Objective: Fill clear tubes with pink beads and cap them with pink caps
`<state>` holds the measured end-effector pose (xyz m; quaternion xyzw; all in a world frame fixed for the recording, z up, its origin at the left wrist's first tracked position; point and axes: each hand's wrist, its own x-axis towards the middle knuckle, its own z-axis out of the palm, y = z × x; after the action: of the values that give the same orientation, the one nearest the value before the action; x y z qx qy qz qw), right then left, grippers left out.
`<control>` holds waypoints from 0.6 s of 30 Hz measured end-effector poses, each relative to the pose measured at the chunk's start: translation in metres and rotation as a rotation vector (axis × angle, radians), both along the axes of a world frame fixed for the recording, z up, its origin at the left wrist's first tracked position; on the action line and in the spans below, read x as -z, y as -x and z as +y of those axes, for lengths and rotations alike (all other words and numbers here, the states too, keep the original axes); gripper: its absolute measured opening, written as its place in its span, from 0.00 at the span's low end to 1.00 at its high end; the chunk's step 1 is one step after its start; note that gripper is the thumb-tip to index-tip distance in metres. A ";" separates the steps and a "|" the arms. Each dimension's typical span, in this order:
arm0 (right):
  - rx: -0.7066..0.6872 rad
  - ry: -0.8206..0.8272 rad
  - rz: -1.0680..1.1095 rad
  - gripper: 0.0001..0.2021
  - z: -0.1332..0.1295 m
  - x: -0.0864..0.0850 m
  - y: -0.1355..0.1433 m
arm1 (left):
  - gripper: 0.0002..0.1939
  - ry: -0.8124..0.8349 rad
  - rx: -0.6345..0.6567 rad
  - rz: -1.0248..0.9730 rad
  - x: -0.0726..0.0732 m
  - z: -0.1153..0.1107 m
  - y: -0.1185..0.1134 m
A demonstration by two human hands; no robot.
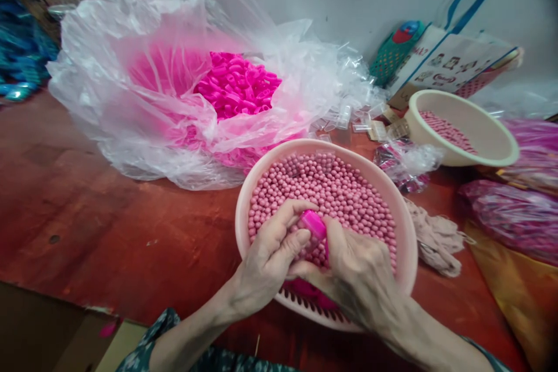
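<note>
A bright pink plastic piece, apparently a small cap, is held between my two hands over a pale pink basket. My left hand has its thumb and forefinger closed on the piece from the left. From the right, the fingers of my right hand close on it too, and its thumb reaches below. Small round pink beads fill much of the basket. More bright pink pieces lie at its near side, partly hidden by my right hand.
Behind the basket, a clear plastic bag holds many pink plastic pieces. Clear plastic parts lie beside it. At the right stand a cream bowl with beads, a crumpled cloth and wrapped purple packs. The reddish table's front edge runs lower left.
</note>
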<state>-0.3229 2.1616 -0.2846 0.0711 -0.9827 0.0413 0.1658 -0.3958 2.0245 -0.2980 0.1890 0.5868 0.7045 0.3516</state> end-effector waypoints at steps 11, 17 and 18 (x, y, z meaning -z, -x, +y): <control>0.022 -0.098 -0.009 0.21 -0.008 0.002 0.005 | 0.09 -0.037 -0.025 -0.017 0.000 0.001 0.002; 0.081 0.596 -0.286 0.18 0.019 -0.011 0.005 | 0.14 -0.151 -0.057 -0.189 0.004 0.006 0.001; 0.122 0.758 -0.287 0.19 0.025 -0.015 0.004 | 0.16 -0.151 -0.044 -0.203 0.004 0.006 0.001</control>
<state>-0.3271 2.1865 -0.2700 -0.0597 -0.9135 0.4000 0.0436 -0.3972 2.0308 -0.3020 0.1299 0.4974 0.7697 0.3785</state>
